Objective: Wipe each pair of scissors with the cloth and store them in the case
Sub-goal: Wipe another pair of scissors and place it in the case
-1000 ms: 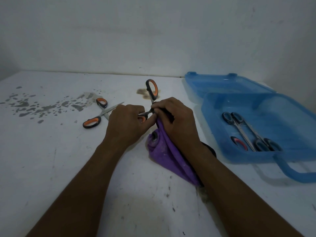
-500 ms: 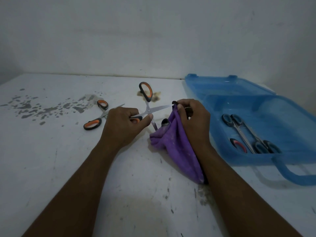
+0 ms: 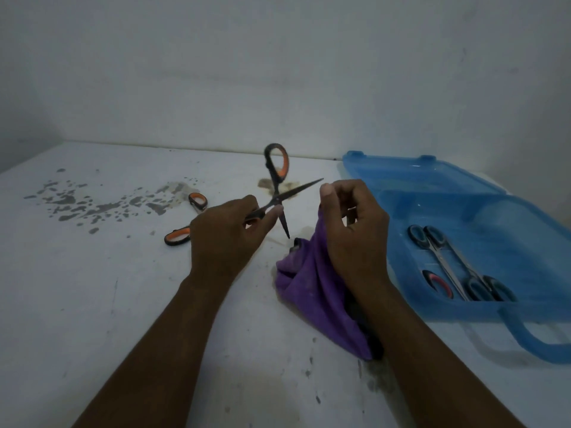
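**Orange-handled scissors** (image 3: 277, 197): blades splayed wide, raised between the hands. The cloth (image 3: 312, 282), at the upper blade's tip half a second ago, has come clear of it. That blade is probably wiped, and the lower one is due.
**Left hand** (image 3: 225, 239): fingers curled round one handle.
**Right hand** (image 3: 352, 233): pinching the cloth's raised edge, just beside the blade tip.
**Case** (image 3: 411, 177): open, right of the right hand.

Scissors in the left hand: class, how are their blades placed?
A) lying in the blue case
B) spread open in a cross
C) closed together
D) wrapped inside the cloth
B: the scissors held up by the left hand have their blades spread wide, one pointing right and the other down toward the cloth.
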